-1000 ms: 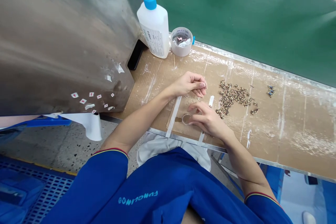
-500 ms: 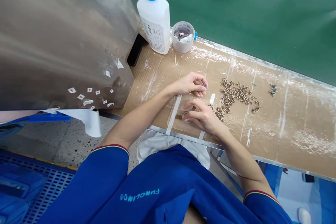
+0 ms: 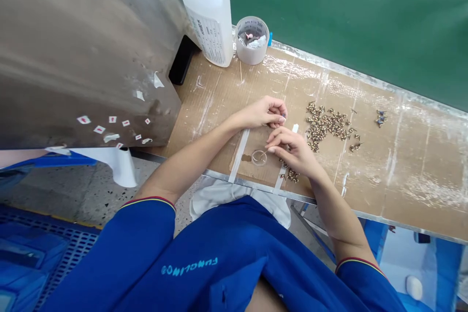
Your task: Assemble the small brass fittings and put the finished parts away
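Note:
My left hand (image 3: 268, 112) is closed in a pinch above the cardboard, with a speck of blue at its fingertips. Most of that small piece is hidden by the fingers. Close by, my right hand (image 3: 292, 150) pinches what looks like a toothpick (image 3: 263, 154), its tip over a small clear round dish (image 3: 259, 158). Beyond the right hand spreads a pile of small brass-coloured pieces (image 3: 325, 126), and a few more (image 3: 291, 174) lie below that hand. Farther right is a little cluster of blue-topped pieces (image 3: 380, 118).
A white bottle with a blue cap (image 3: 208, 19) stands at the back beside a tape roll (image 3: 252, 53) holding scraps. Near them lie a loose thin stick (image 3: 240, 71) and a black phone-like object (image 3: 183, 61). Small stickers (image 3: 112, 119) dot the metal panel at left.
My right hand has shifted up and closed its fingers into a pinch, and the clear dish beneath now shows. The left hand stays nearly in place; the view has tilted slightly.

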### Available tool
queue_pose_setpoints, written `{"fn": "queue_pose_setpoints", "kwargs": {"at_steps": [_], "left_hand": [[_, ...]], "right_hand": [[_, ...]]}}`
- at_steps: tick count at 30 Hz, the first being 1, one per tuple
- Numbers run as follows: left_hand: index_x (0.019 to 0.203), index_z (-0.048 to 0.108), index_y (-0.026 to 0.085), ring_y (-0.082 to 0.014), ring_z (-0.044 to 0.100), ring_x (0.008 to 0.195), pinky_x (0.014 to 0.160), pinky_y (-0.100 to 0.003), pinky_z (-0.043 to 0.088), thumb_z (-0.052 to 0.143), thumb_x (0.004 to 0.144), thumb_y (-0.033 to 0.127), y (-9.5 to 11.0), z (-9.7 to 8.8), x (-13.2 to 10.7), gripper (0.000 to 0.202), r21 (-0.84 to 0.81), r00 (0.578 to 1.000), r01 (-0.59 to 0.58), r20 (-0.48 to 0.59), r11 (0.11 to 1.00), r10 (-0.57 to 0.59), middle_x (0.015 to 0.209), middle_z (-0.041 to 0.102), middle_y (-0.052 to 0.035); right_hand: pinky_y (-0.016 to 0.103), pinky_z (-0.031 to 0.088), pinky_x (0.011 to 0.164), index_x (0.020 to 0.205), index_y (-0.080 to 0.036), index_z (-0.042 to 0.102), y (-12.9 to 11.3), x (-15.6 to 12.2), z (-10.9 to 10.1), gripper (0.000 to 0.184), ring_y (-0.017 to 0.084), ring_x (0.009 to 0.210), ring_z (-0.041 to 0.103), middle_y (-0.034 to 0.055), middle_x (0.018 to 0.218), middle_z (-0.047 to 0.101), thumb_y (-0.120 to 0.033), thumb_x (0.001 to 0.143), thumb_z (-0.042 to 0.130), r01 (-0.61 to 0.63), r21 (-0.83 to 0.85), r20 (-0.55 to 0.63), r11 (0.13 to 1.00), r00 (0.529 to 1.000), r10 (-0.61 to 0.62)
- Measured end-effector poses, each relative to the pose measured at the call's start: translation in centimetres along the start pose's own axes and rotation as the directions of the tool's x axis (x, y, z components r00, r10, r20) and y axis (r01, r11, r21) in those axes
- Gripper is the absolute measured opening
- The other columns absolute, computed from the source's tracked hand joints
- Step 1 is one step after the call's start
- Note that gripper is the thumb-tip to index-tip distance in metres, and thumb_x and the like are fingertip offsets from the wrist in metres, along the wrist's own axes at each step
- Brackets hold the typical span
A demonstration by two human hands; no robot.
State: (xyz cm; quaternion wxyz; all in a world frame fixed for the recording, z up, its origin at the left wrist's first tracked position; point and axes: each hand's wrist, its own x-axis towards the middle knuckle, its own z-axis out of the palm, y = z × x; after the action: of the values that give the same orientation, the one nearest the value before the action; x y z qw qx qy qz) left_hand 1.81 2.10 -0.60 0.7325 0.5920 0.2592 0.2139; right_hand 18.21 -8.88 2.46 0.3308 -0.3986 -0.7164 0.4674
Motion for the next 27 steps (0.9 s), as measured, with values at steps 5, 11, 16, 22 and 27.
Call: {"fn": "queue_pose_setpoints", "kwargs": {"at_steps": [5,11,16,22,27], "left_hand": [[0.086,0.061,0.011,-0.0095,0.067,0.064,0.067,-0.023,0.056,0.065,0.089,0.007,-0.2,0.3,-0.1,0.006,0.063,1.0,0.012,0.018,0.998,-0.014,0.07,0.068,-0.0013],[0.084,0.062,0.011,-0.0069,0.065,0.061,0.06,-0.017,0.051,0.066,0.087,0.005,-0.1,0.7,-0.2,0.007,0.111,1.0,-0.016,0.016,0.994,0.014,0.068,0.067,0.0006],[0.086,0.063,0.01,-0.0086,0.068,0.064,0.062,-0.019,0.053,0.068,0.086,0.007,-0.5,0.9,-0.2,0.006,0.127,1.0,-0.02,0.016,0.992,0.018,0.072,0.071,-0.0024],[0.085,0.063,0.01,-0.0091,0.068,0.064,0.061,-0.019,0.052,0.069,0.086,0.009,-0.4,0.9,-0.2,0.007,0.15,1.0,-0.011,0.013,0.989,0.009,0.07,0.071,-0.0023],[0.084,0.064,0.011,-0.0092,0.066,0.064,0.061,-0.02,0.049,0.07,0.084,0.009,0.2,1.0,-0.4,0.006,0.255,1.0,-0.001,-0.017,0.967,0.006,0.07,0.071,-0.0015]], "right_hand": [[0.032,0.055,0.076,0.08,-0.022,0.07,-0.3,-0.1,0.2,0.036,0.016,0.078,0.067,0.0034,0.084,0.074,-0.055,0.095,0.07,-0.17,0.227,-0.043,0.959,0.982,0.184],[0.028,0.053,0.063,0.083,-0.022,0.072,-0.3,-0.1,-0.8,0.038,0.014,0.066,0.065,0.0017,0.076,0.074,-0.058,0.091,0.072,-0.173,0.227,-0.213,0.958,0.952,0.222],[0.03,0.056,0.069,0.086,-0.022,0.07,1.3,0.1,-2.2,0.033,0.014,0.071,0.068,0.0011,0.078,0.072,-0.055,0.092,0.072,-0.078,-0.014,-0.662,0.997,0.747,0.049],[0.032,0.055,0.068,0.088,-0.022,0.07,2.4,0.1,-1.9,0.029,0.016,0.073,0.069,0.0027,0.081,0.074,-0.051,0.096,0.068,-0.107,-0.182,-0.669,0.978,0.742,-0.043],[0.033,0.055,0.068,0.088,-0.023,0.07,2.4,0.1,-1.6,0.031,0.017,0.073,0.069,0.0032,0.081,0.074,-0.053,0.096,0.064,-0.157,-0.248,-0.647,0.956,0.761,-0.043]]}}
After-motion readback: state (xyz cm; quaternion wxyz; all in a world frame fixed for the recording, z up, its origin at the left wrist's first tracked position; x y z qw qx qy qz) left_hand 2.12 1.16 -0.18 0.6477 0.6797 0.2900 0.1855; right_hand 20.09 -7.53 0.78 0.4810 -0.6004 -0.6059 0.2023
